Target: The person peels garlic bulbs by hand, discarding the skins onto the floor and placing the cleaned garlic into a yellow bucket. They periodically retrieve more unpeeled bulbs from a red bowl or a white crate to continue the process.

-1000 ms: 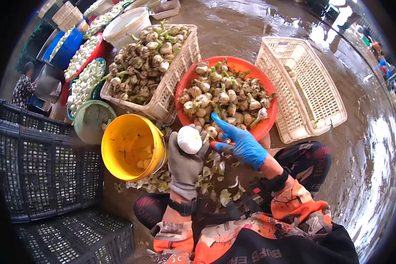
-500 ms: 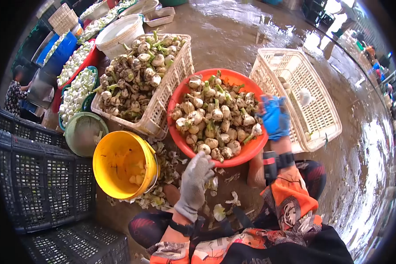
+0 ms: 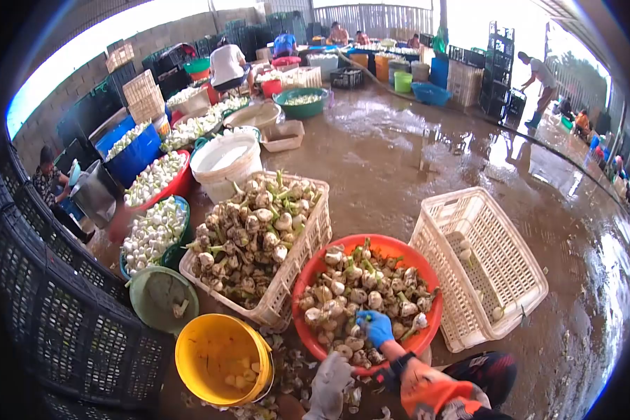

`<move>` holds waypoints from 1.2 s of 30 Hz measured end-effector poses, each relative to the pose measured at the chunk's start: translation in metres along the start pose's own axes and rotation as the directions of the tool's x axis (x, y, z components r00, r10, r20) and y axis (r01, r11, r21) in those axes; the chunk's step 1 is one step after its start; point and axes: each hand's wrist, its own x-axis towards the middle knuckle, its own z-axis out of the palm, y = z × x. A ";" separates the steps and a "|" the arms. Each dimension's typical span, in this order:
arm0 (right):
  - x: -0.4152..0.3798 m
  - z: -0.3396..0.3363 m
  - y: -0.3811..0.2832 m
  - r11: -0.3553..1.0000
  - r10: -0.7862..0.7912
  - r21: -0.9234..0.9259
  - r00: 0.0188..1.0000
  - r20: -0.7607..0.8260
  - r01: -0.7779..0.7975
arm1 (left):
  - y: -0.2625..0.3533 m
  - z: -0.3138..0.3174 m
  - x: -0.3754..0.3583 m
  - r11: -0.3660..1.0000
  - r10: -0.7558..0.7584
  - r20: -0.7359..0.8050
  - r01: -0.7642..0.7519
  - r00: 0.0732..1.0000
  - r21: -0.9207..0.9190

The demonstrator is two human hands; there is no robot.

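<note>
My right hand (image 3: 376, 327), in a blue glove, reaches into an orange-red basin (image 3: 435, 318) heaped with soil-stained garlic bulbs (image 3: 375, 301). Its fingers are bent together at a green garlic stem among the bulbs; the bulb under them is partly hidden. My left hand (image 3: 329, 385), in a grey glove, is blurred just below the basin's near rim. Its fingers are smeared, and I see nothing in them. To the right of the basin, a white slatted crate (image 3: 532, 280) holds a few bulbs.
Left of the basin stands a white crate (image 3: 322, 217) piled with garlic. A yellow bucket (image 3: 189, 357) with pale pieces inside is nearer me. Black crates (image 3: 70, 308) line the left. Tubs of white garlic (image 3: 154, 234) and several people are farther back, around a wet floor (image 3: 371, 161).
The view has tilted up. My right hand has moved from the basin's right rim in among the bulbs. A pale, blurred round thing above the right crate is no longer there.
</note>
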 end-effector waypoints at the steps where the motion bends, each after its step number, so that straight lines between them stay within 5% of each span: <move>1: -0.018 -0.008 -0.012 0.981 -0.011 0.194 0.998 0.069 -0.002 | -0.007 0.000 0.004 0.991 0.124 -0.055 -0.121 0.991 0.052; 2: -0.042 -0.021 -0.039 0.925 -0.023 0.373 0.970 0.241 -0.071 | -0.008 -0.001 0.005 0.990 0.134 -0.046 -0.132 0.990 0.047; 3: -0.068 -0.032 -0.066 0.835 -0.066 0.524 0.914 0.400 -0.169 | -0.008 -0.003 0.005 0.856 0.345 -0.049 -0.294 0.937 0.425; 4: -0.090 -0.035 -0.084 0.829 -0.085 0.527 0.890 0.448 -0.187 | -0.006 -0.003 0.003 0.566 0.529 0.031 -0.379 0.848 0.732; 5: -0.106 -0.037 -0.099 0.822 -0.105 0.532 0.865 0.491 -0.202 | 0.004 0.002 -0.004 0.562 0.533 0.048 -0.396 0.845 0.726; 7: -0.123 -0.029 -0.107 0.776 -0.054 0.607 0.942 0.332 -0.169 | 0.034 0.015 -0.019 0.797 0.173 0.044 -0.166 0.984 0.580; 9: -0.130 -0.028 -0.126 0.969 -0.127 0.224 0.987 0.096 0.103 | 0.020 0.003 -0.008 0.785 0.307 0.137 -0.332 0.942 0.523; 10: -0.125 -0.012 -0.110 0.888 -0.031 0.455 0.980 0.195 -0.062 | 0.015 -0.001 -0.007 0.420 0.624 0.205 -0.545 0.754 0.726; 11: -0.137 -0.009 -0.128 0.943 -0.019 0.331 0.992 0.124 -0.024 | 0.010 -0.004 -0.005 -0.035 0.809 0.356 -0.566 0.468 0.824; 13: -0.144 0.008 -0.119 0.926 -0.066 0.371 0.998 -0.018 0.068 | 0.004 -0.001 -0.001 0.352 0.759 0.092 -0.524 0.645 0.776; 15: -0.142 0.010 -0.113 0.881 -0.198 0.431 0.979 -0.042 0.197 | 0.010 -0.010 -0.002 -0.401 0.750 0.504 -0.312 0.428 0.861; 16: -0.143 0.010 -0.109 0.820 -0.311 0.484 0.948 -0.070 0.305 | 0.012 -0.009 -0.008 -0.400 0.751 0.500 -0.306 0.430 0.864; 18: -0.146 0.005 -0.106 0.860 -0.254 0.463 0.967 0.025 0.214 | 0.018 -0.002 -0.021 0.318 0.684 0.168 -0.497 0.710 0.807; 21: -0.160 -0.021 -0.126 0.930 -0.335 0.189 0.939 0.081 0.315 | 0.014 -0.014 -0.013 0.541 0.563 0.160 -0.507 0.811 0.671; 23: -0.160 -0.024 -0.120 0.926 -0.318 0.247 0.942 0.104 0.286 | 0.018 -0.014 -0.016 0.587 0.549 0.159 -0.514 0.820 0.625; 24: -0.164 -0.031 -0.122 0.920 -0.356 0.210 0.929 0.102 0.330 | 0.031 -0.014 -0.025 0.908 0.276 0.178 -0.317 0.944 0.273; 25: -0.166 -0.034 -0.124 0.911 -0.394 0.174 0.914 0.100 0.374 | 0.045 -0.011 -0.033 0.994 0.009 0.309 0.024 0.951 -0.104; 27: -0.166 -0.032 -0.120 0.864 -0.464 0.235 0.885 0.034 0.444 | 0.061 -0.002 -0.043 0.998 0.020 0.337 -0.001 0.941 -0.055; 28: -0.165 -0.030 -0.118 0.848 -0.448 0.318 0.894 0.003 0.424 | 0.060 -0.004 -0.040 0.978 -0.028 0.454 0.118 0.890 -0.171; 29: -0.166 -0.030 -0.117 0.826 -0.426 0.397 0.904 -0.029 0.401 | 0.060 -0.003 -0.039 0.930 -0.055 0.568 0.249 0.821 -0.269; 30: -0.174 -0.037 -0.131 0.856 -0.303 0.432 0.953 -0.021 0.282 | 0.064 0.004 -0.044 0.951 -0.031 0.508 0.182 0.861 -0.250; 31: -0.167 -0.030 -0.125 0.808 -0.263 0.531 0.963 -0.065 0.256 | 0.057 -0.008 -0.033 0.922 -0.069 0.562 0.268 0.824 -0.281; 34: -0.168 -0.029 -0.128 0.866 -0.189 0.452 0.977 -0.101 0.214 | 0.039 -0.010 -0.010 0.936 -0.095 0.374 0.210 0.922 -0.281; 36: -0.166 -0.028 -0.125 0.887 -0.297 0.299 0.930 -0.217 0.353 | 0.054 0.008 -0.026 0.995 0.099 -0.035 -0.100 0.994 -0.021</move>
